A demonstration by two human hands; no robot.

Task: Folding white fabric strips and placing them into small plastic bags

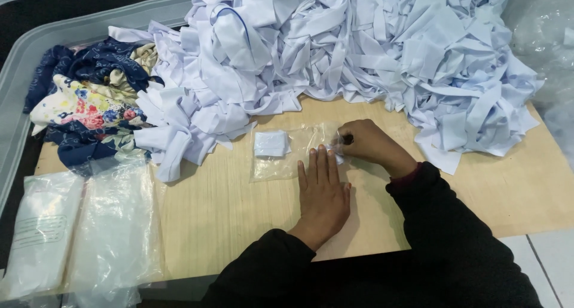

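On the wooden table (227, 224), below the white fabric heap (359, 51), the left hand (323, 197) lies flat and released on the clear bag (287, 152) while the right hand (368, 143) pinches its edge, so the folded white cloth (271, 143) inside could shift if the slippery film slides.

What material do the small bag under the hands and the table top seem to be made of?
The small bag looks like thin clear plastic film: glossy, wrinkled, a white folded piece showing through. The table top looks like pale wood laminate or plywood, matte with fine grain.

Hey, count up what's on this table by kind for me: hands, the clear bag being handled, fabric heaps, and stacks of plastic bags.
Hands: 2, left hand and right hand
Clear bag with folded white cloth: 1
Fabric heaps: 2, white heap and floral heap
Plastic bag stacks: 2
Total: 7
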